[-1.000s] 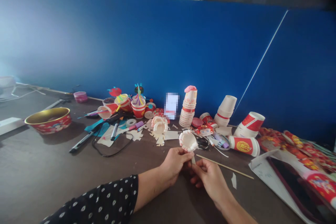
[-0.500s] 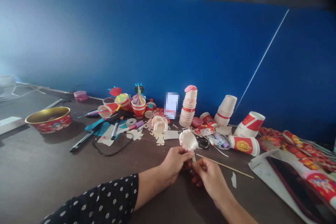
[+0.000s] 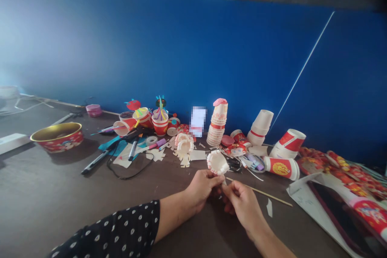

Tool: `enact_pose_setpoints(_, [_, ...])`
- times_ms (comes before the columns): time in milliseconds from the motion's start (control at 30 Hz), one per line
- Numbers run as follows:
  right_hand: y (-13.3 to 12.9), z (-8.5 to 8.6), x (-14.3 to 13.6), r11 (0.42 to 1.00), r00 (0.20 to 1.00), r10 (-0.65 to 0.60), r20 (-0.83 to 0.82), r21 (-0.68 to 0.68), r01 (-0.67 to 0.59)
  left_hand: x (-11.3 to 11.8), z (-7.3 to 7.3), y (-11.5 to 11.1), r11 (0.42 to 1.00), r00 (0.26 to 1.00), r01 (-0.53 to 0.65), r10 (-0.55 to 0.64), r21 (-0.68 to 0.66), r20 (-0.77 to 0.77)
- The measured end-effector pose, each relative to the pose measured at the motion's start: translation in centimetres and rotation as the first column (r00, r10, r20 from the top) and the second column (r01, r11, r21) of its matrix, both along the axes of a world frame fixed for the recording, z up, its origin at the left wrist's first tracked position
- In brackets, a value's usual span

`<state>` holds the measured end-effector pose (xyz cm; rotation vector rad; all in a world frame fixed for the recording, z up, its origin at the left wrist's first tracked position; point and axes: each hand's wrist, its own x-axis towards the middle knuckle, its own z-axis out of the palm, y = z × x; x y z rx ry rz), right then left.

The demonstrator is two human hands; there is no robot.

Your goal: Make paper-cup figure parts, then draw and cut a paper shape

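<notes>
Both hands are up close together, and here's the piece they're working on: a cut paper cup (image 3: 217, 163) with folded tabs around its rim, just beyond the fingertips of the left hand (image 3: 198, 190). That left hand has the cup's near edge pinched between thumb and fingers, same grip as a moment ago. Over to the right hand (image 3: 244, 206), thumb and forefinger closed on a pale strip (image 3: 224, 183) just below the cup. And there's the change: the right fingertips have edged up toward the left thumb, and less of the strip shows between the hands than in the earlier frame. The cup itself has hardly moved, open side still facing up and toward the camera. Whether the strip joins the cup, I can't tell; fingers cover that spot.

Around them, it's all as it was. The wooden stick (image 3: 266, 193) slants away to the right from just beside the right hand, with a paper scrap (image 3: 269, 208) lying nearer than it. Farther right of that hand, the dark phone (image 3: 338, 213) leans over a white box (image 3: 298, 189). Beyond the left hand sits another cut cup (image 3: 185, 145), and well off to its left, the red bowl (image 3: 59, 139).
</notes>
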<state>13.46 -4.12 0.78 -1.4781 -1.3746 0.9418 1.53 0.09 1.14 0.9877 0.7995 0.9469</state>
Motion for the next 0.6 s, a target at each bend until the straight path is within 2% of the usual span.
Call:
enact_pose_setpoints(367, [0.09, -0.25, 0.45, 0.998, 0.997, -0.028, 0.067, 0.065, 0.023, -0.07, 0.50, -0.11, 0.998, 0.998, 0.064, -0.064, 0.000, 0.021])
enact_pose_setpoints(600, [-0.01, -0.37, 0.59, 0.994, 0.990, -0.049, 0.133, 0.101, 0.035, -0.50, 0.61, -0.22, 0.986, 0.984, 0.163, -0.164, 0.015, 0.073])
